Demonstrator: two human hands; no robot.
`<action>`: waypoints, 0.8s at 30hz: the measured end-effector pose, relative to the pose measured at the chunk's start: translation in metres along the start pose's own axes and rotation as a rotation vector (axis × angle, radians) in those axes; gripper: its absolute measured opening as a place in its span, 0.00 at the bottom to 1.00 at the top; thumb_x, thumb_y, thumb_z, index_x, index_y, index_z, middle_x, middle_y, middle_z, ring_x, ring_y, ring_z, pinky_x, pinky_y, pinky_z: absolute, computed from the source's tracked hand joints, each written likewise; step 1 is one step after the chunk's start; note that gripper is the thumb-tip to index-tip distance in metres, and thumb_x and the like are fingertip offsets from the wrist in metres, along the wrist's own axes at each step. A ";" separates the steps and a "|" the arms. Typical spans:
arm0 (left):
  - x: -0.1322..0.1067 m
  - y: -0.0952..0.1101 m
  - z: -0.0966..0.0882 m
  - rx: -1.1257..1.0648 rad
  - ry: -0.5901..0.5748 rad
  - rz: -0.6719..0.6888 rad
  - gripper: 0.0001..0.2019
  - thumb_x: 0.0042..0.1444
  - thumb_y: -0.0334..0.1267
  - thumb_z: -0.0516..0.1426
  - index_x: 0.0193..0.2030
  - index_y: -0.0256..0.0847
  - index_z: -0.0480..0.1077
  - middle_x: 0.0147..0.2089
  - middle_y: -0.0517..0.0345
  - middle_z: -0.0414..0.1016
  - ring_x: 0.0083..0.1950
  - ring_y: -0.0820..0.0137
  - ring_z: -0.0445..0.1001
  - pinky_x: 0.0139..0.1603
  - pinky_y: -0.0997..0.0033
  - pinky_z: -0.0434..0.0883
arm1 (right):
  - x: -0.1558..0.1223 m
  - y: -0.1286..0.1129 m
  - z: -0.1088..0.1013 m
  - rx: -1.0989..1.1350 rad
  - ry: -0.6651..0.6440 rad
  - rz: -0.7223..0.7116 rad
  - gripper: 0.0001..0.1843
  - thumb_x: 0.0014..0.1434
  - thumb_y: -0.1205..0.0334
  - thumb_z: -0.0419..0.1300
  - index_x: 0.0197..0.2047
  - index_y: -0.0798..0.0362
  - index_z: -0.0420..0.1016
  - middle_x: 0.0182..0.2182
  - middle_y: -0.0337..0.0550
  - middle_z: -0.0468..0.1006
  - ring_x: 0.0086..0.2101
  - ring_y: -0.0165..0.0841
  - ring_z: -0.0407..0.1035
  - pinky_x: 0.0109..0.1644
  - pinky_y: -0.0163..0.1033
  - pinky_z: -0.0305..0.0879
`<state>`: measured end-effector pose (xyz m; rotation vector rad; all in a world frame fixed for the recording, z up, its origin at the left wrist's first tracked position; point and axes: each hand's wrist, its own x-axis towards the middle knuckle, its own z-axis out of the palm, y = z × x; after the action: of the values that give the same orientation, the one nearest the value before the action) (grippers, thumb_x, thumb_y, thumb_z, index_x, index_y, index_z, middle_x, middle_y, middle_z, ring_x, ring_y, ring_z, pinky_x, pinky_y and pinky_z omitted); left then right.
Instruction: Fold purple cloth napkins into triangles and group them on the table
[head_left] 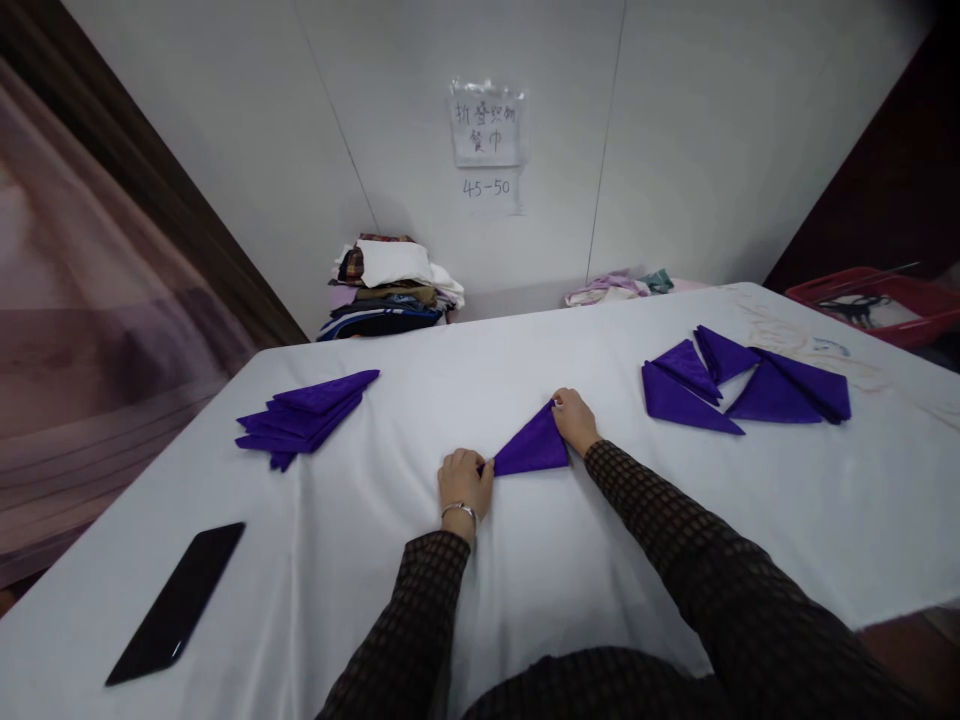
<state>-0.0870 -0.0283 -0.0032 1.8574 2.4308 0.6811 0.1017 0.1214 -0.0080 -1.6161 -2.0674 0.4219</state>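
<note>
A purple napkin point(534, 446), folded into a triangle, lies flat in the middle of the white tablecloth point(525, 350). My left hand point(464, 482) pinches its near left corner, fingers closed on the cloth. My right hand point(575, 419) grips its far top corner, fingers curled on the fabric. Both arms wear dark checked sleeves, and a bracelet sits on the left wrist.
A stack of folded purple napkins point(304, 412) lies at the left, several loose purple triangles point(742, 382) at the right. A black phone point(177, 601) rests near the front left edge. Piled fabrics point(390, 285) stand behind the table, a red basket point(877, 300) at far right.
</note>
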 end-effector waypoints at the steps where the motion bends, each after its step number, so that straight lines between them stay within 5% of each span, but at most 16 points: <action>1: 0.000 0.000 0.000 -0.003 -0.003 -0.002 0.07 0.56 0.41 0.54 0.31 0.42 0.69 0.37 0.53 0.71 0.43 0.60 0.66 0.41 0.60 0.62 | -0.001 0.000 -0.001 -0.008 -0.002 -0.008 0.14 0.58 0.69 0.50 0.46 0.52 0.69 0.44 0.47 0.70 0.42 0.35 0.65 0.44 0.37 0.59; 6: 0.001 0.003 -0.002 -0.051 -0.050 0.059 0.07 0.57 0.35 0.52 0.40 0.44 0.70 0.43 0.53 0.73 0.47 0.61 0.66 0.47 0.59 0.61 | -0.001 -0.002 -0.005 -0.045 -0.040 -0.043 0.12 0.60 0.67 0.49 0.42 0.50 0.73 0.42 0.46 0.70 0.41 0.35 0.66 0.43 0.35 0.59; 10: 0.005 0.005 -0.003 -0.041 -0.153 0.322 0.25 0.52 0.22 0.49 0.54 0.48 0.67 0.58 0.56 0.67 0.57 0.61 0.61 0.54 0.58 0.58 | 0.001 -0.002 -0.008 -0.076 -0.091 -0.061 0.13 0.60 0.67 0.50 0.41 0.50 0.75 0.40 0.46 0.72 0.40 0.35 0.67 0.41 0.35 0.59; 13: 0.010 0.005 -0.003 -0.029 -0.263 0.465 0.30 0.48 0.18 0.48 0.54 0.51 0.67 0.61 0.60 0.65 0.58 0.61 0.60 0.55 0.58 0.58 | 0.004 -0.002 -0.009 -0.101 -0.118 -0.069 0.13 0.60 0.66 0.50 0.42 0.51 0.75 0.41 0.46 0.72 0.41 0.34 0.67 0.42 0.35 0.59; 20: 0.012 0.003 0.004 -0.021 -0.310 0.446 0.29 0.50 0.19 0.47 0.55 0.52 0.67 0.60 0.62 0.67 0.56 0.61 0.62 0.54 0.56 0.59 | 0.002 -0.016 -0.025 -0.158 -0.178 -0.119 0.13 0.61 0.59 0.52 0.39 0.54 0.77 0.42 0.53 0.74 0.44 0.40 0.67 0.46 0.41 0.60; 24: 0.012 0.004 0.004 -0.017 -0.302 0.453 0.28 0.52 0.20 0.47 0.55 0.53 0.68 0.59 0.61 0.68 0.56 0.60 0.62 0.54 0.55 0.59 | -0.031 -0.043 -0.024 -0.169 -0.146 -0.335 0.21 0.59 0.53 0.54 0.52 0.56 0.69 0.57 0.57 0.65 0.59 0.46 0.52 0.60 0.50 0.46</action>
<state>-0.0858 -0.0150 -0.0021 2.3291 1.8347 0.3849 0.0852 0.0796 0.0290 -1.3217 -2.4866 0.2589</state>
